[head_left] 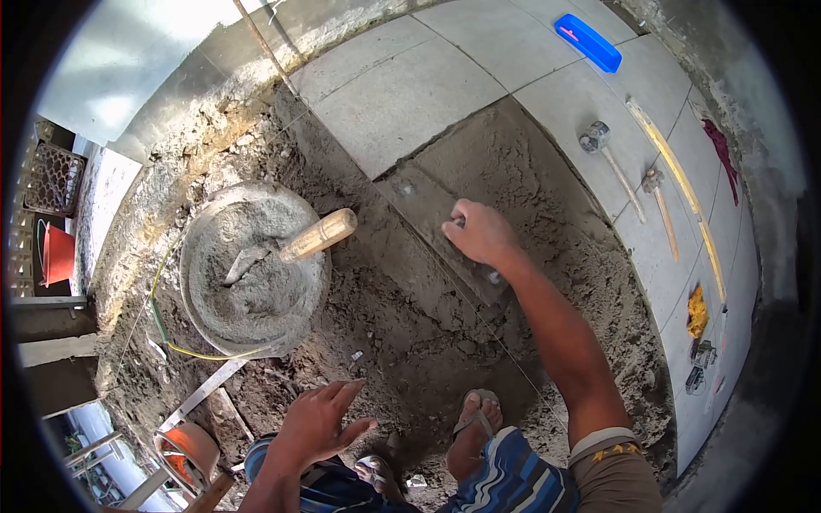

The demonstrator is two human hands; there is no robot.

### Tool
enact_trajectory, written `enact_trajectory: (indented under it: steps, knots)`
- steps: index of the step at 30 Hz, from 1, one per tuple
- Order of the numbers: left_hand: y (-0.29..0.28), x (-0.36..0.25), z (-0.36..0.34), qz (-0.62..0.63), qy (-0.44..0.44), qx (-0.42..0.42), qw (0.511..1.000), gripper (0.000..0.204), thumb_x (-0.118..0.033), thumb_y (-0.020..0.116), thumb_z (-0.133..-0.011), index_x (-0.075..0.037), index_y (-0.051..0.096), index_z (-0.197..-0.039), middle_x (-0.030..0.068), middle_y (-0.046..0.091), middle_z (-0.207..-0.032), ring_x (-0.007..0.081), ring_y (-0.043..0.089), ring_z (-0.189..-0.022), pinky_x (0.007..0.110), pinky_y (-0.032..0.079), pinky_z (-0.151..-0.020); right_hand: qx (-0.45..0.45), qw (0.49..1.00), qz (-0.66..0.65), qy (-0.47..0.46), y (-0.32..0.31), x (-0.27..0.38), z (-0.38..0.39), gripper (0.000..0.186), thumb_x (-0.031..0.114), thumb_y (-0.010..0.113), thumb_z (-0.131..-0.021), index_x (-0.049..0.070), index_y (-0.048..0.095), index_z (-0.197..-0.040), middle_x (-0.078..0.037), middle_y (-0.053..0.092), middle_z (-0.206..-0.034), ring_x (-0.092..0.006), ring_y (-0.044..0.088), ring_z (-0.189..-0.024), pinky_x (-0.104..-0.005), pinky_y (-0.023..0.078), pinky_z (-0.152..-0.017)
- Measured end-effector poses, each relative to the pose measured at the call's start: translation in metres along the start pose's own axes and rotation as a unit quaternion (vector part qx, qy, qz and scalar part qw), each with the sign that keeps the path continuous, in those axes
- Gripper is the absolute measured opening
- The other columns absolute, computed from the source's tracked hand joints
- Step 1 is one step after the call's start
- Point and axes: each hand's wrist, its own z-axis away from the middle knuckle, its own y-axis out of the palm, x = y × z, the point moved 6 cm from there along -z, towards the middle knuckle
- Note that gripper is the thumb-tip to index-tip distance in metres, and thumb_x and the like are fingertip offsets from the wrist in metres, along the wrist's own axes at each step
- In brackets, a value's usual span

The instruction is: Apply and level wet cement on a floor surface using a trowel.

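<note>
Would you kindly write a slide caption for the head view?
Right hand gripping a long float on grey mortar beside laid tiles, left hand open and empty.

a long, mortar-smeared float [426,210] lies slantwise on rough grey mortar [590,295].

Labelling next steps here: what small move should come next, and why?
Probably sweep the float rightward, keeping it level: the right hand grips it over the grey bed, which looks smoother near the upper tile but lumpy beside the forearm.

Grey-brown float [434,218], pale grey tiles [402,107], blue tray [592,48], yellow cloth [697,313], striped blue shorts [513,475]
</note>
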Motion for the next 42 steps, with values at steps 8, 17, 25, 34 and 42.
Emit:
enact_trajectory:
  steps: [8,17,25,34,42]
  knots:
    - [-0.002,0.005,-0.002,0.005,-0.008,-0.007,1.0,0.068,-0.053,0.067,-0.096,-0.009,0.053,-0.145,0.0194,0.066,-0.128,0.0406,0.066,-0.114,0.048,0.054,-0.097,-0.042,0.984,0.168,0.048,-0.021,-0.024,0.015,0.038,0.034,0.061,-0.097,0.005,0.06,-0.121,-0.024,0.074,-0.097,-0.0446,0.072,-0.096,-0.0554,0.056,-0.084]
    - [0.003,0.006,-0.003,-0.018,-0.018,0.015,1.0,0.068,-0.054,0.065,-0.096,-0.01,0.052,-0.146,0.0205,0.066,-0.127,0.0412,0.067,-0.111,0.048,0.056,-0.094,-0.075,0.991,0.088,0.063,-0.026,-0.022,0.019,0.045,0.035,0.061,-0.099,0.003,0.058,-0.13,-0.026,0.074,-0.104,-0.0441,0.072,-0.101,-0.0552,0.056,-0.086]
    - [0.005,0.004,-0.014,0.014,-0.002,0.001,1.0,0.069,-0.055,0.069,-0.093,-0.011,0.054,-0.145,0.0212,0.065,-0.129,0.043,0.065,-0.116,0.05,0.055,-0.096,-0.006,0.989,0.139,0.053,0.001,-0.002,0.006,0.043,0.033,0.059,-0.099,0.003,0.056,-0.13,-0.026,0.074,-0.102,-0.0447,0.072,-0.099,-0.0561,0.056,-0.086]
    - [-0.004,-0.001,-0.004,-0.016,0.016,-0.017,1.0,0.065,-0.051,0.067,-0.095,-0.008,0.054,-0.143,0.0184,0.067,-0.125,0.0407,0.067,-0.11,0.049,0.056,-0.092,-0.059,0.992,0.075,0.086,-0.026,-0.021,0.04,0.04,0.035,0.059,-0.099,0.004,0.06,-0.124,-0.026,0.074,-0.103,-0.0442,0.072,-0.101,-0.0554,0.056,-0.088]
    - [0.003,0.0,-0.019,0.029,0.004,0.001,1.0,0.068,-0.056,0.066,-0.095,-0.011,0.055,-0.144,0.0194,0.067,-0.123,0.0427,0.067,-0.108,0.049,0.056,-0.089,-0.057,0.992,0.102,0.056,-0.016,-0.034,0.0,0.038,0.038,0.062,-0.097,0.006,0.058,-0.117,-0.025,0.074,-0.098,-0.0448,0.072,-0.097,-0.0562,0.056,-0.086]
